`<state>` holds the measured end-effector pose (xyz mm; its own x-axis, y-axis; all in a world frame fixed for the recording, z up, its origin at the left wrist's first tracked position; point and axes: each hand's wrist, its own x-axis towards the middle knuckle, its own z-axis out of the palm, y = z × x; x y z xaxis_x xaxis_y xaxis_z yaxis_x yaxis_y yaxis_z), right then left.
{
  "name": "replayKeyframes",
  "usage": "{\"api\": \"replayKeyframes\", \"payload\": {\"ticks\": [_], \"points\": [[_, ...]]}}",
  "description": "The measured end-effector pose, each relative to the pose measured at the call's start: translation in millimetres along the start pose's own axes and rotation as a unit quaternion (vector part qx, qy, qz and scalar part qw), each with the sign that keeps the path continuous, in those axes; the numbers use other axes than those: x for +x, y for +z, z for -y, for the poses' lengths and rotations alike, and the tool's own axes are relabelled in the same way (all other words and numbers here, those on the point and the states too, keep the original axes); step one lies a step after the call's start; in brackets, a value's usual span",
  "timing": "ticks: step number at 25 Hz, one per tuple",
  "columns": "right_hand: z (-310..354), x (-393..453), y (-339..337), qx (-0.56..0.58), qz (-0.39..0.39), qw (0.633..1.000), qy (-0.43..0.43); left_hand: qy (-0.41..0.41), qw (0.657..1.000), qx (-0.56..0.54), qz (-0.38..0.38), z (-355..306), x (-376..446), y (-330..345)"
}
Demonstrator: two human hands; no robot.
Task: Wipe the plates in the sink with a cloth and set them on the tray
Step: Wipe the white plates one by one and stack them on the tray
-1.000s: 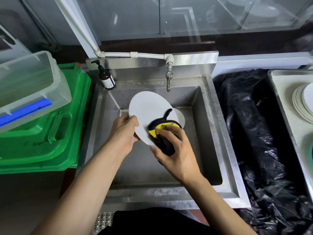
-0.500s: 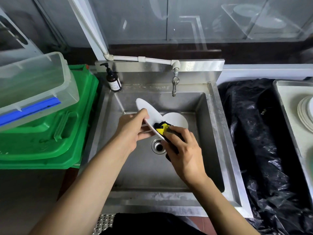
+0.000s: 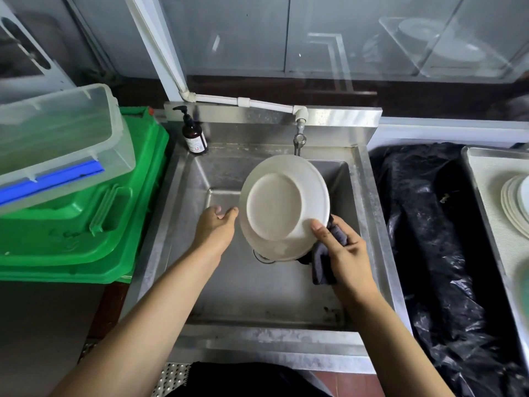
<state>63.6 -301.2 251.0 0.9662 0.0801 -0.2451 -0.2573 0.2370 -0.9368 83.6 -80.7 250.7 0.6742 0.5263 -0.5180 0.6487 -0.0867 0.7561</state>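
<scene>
Above the steel sink's (image 3: 177, 224) drain, round white plate (image 3: 286, 204) tilted underside-up, seemingly for wiping its back. Right hand (image 3: 343, 250) pinched its lower rim together with dark grey cloth (image 3: 323, 265). Left hand (image 3: 214, 224) relaxed, just beside left rim; contact unclear.

Glass panels (image 3: 357, 35) behind; white pipe (image 3: 243, 101) along wall; green bins (image 3: 86, 219) left; black plastic sheet (image 3: 423, 224) right.
</scene>
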Motion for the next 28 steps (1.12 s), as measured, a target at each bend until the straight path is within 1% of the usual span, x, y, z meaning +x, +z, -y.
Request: {"api": "replayKeyframes", "payload": {"ticks": [1,2,4,7,9,14,17,20,23,25,28], "points": [[3,0,-1,0.04,-0.005,0.999,0.025,-0.025,0.999,-0.027,0.024,2,0,-1],[6,1,-2,0.064,-0.005,0.997,0.046,-0.049,0.994,-0.087,0.049,3,3,0],[6,4,-4,0.09,-0.004,0.993,0.07,-0.094,0.968,-0.211,0.102,-1,-2,-1],[5,4,-9,0.098,0.006,0.991,0.094,-0.095,0.928,-0.322,0.161,-5,-5,-2],[2,2,-12,0.098,0.018,0.99,0.103,-0.069,0.916,-0.352,0.182,-11,-10,-1],[-7,-1,-14,0.09,0.048,0.986,0.132,-0.057,0.909,-0.35,0.22,-17,-16,-1],[-11,3,-18,0.083,0.044,0.983,0.156,-0.046,0.915,-0.34,0.214,-18,-17,-1],[-24,8,-20,0.068,0.008,0.978,0.197,-0.034,0.917,-0.341,0.204,-24,-19,-2],[-37,18,-28,0.093,-0.074,0.961,0.252,-0.014,0.926,-0.33,0.181,-27,-21,-4],[-30,24,-34,0.102,-0.105,0.961,0.235,0.001,0.933,-0.326,0.154,-27,-24,-6],[-7,40,-30,0.053,-0.15,0.979,0.125,0.019,0.94,-0.305,0.151,-24,-27,-5]]}}
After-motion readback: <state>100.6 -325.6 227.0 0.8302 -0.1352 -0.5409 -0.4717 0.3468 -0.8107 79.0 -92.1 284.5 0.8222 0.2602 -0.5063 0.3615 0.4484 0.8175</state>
